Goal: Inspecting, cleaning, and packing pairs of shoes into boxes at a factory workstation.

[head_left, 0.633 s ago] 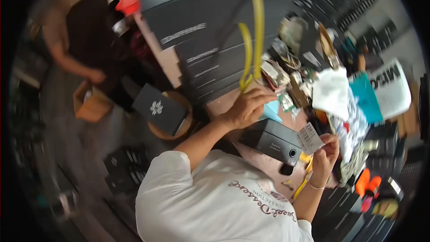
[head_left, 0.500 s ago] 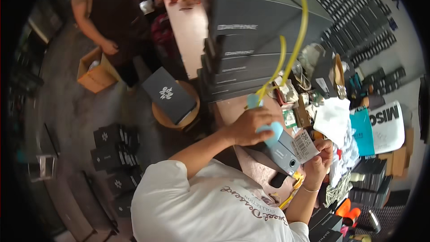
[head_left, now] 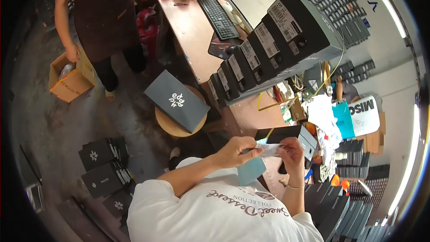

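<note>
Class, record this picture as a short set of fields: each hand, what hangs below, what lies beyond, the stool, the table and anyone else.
Left hand: grips one end of a white label
Right hand: grips its other end
Below hands: light blue sheet
Just beyond: dark box
Stool: dark grey box on top
Table: keyboard, stack of boxes
Other person: hand near cardboard box
</note>
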`<state>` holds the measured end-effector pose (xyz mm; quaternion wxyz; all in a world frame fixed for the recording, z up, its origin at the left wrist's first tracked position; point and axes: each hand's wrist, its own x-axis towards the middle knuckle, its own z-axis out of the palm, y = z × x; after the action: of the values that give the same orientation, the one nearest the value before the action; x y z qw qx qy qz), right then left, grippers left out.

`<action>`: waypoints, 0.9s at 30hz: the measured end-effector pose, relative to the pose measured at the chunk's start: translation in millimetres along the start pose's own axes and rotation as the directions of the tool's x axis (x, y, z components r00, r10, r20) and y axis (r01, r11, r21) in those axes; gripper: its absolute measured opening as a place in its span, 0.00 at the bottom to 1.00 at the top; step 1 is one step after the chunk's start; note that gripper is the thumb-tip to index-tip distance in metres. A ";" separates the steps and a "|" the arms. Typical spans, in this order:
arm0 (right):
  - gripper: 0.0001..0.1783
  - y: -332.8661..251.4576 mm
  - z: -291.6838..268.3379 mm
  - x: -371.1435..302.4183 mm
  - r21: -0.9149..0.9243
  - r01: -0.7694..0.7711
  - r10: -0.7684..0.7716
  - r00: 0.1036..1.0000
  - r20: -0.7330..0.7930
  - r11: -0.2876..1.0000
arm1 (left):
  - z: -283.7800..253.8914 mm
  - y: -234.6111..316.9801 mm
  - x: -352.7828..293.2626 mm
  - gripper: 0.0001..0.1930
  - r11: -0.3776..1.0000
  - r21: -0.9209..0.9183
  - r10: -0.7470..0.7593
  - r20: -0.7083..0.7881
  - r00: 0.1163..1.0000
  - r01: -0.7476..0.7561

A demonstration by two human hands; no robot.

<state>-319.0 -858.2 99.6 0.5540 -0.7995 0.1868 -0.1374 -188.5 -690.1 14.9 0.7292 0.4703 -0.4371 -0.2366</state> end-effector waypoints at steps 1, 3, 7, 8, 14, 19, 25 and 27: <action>0.11 -5.7 14.5 -2.7 -0.130 -0.017 0.012 0.999 -0.038 0.991 | -6.7 1.4 -7.1 0.09 0.997 0.075 0.020 -0.031 0.999 -0.018; 0.08 -10.9 33.2 -3.7 -0.338 -0.014 -0.023 0.994 -0.107 0.941 | -16.6 3.4 -16.7 0.07 0.971 0.229 0.095 -0.095 0.991 -0.071; 0.07 -20.6 61.5 -0.6 -0.438 0.023 -0.096 0.984 -0.147 0.899 | -31.0 10.0 -28.7 0.05 0.922 0.368 0.189 -0.150 0.970 -0.123; 0.07 -22.8 69.1 1.8 -0.461 0.056 -0.129 0.983 -0.130 0.886 | -35.2 11.6 -33.6 0.05 0.918 0.384 0.166 -0.146 0.975 -0.099; 0.05 -29.8 91.0 10.3 -0.539 0.015 -0.076 0.993 -0.090 0.842 | -54.7 9.3 -49.9 0.06 0.934 0.356 0.095 -0.214 0.972 -0.013; 0.04 -12.8 79.3 12.3 -0.578 0.003 -0.097 0.987 -0.131 0.816 | -52.0 -2.1 -56.2 0.12 0.951 0.271 -0.093 -0.206 0.974 0.148; 0.02 -2.7 14.6 2.3 -0.334 -0.130 -0.006 0.925 -0.379 0.934 | -54.7 -14.9 -61.2 0.14 0.931 0.315 -0.150 -0.135 0.979 0.186; 0.03 4.7 -0.3 -2.7 -0.307 -0.143 0.002 0.908 -0.418 0.941 | -49.4 -19.2 -58.3 0.13 0.932 0.334 -0.107 -0.110 0.988 0.138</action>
<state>-322.3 -858.7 95.2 0.3650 -0.8264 0.3494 -0.2486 -174.2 -630.8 -35.1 0.6396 0.6258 -0.4081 -0.1809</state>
